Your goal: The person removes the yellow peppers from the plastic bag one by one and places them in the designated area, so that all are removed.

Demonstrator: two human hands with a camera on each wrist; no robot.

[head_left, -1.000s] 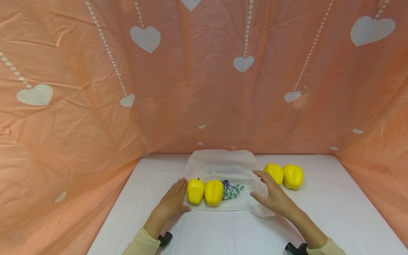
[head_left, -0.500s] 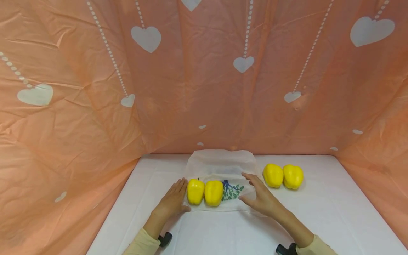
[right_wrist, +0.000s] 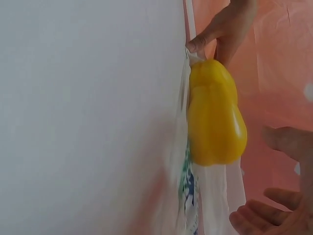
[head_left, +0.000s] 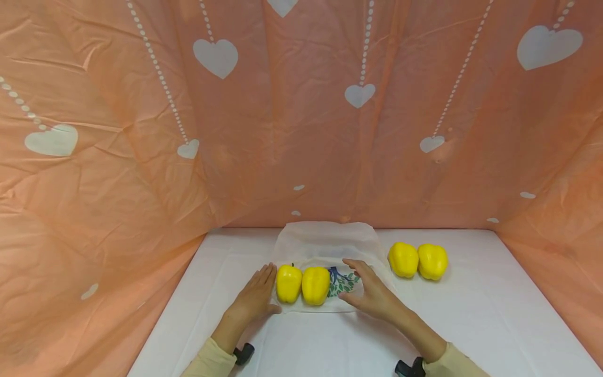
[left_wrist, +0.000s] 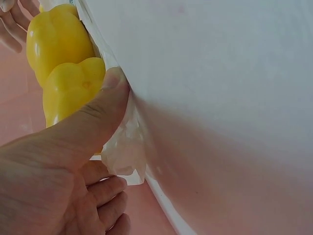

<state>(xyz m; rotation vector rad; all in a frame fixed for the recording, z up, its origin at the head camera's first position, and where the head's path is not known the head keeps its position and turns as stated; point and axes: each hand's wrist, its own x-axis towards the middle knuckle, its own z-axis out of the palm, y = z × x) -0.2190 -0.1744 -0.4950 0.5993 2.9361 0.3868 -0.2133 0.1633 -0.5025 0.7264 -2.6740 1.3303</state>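
Leftmost pepper (head_left: 289, 284), long axis receding, stem (head_left: 293, 265) farthest

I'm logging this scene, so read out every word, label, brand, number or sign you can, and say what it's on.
None can be read.
Pictures only: a blue and green leafy print on the thin whitish translucent sheet, and white hearts on the wrinkled orange backdrop.
Four glossy yellow bell peppers show no lettering.

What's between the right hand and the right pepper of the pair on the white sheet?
No separate object: the head view shows only the white sheet and its blue-and-green leafy print between the right hand and that yellow pepper.
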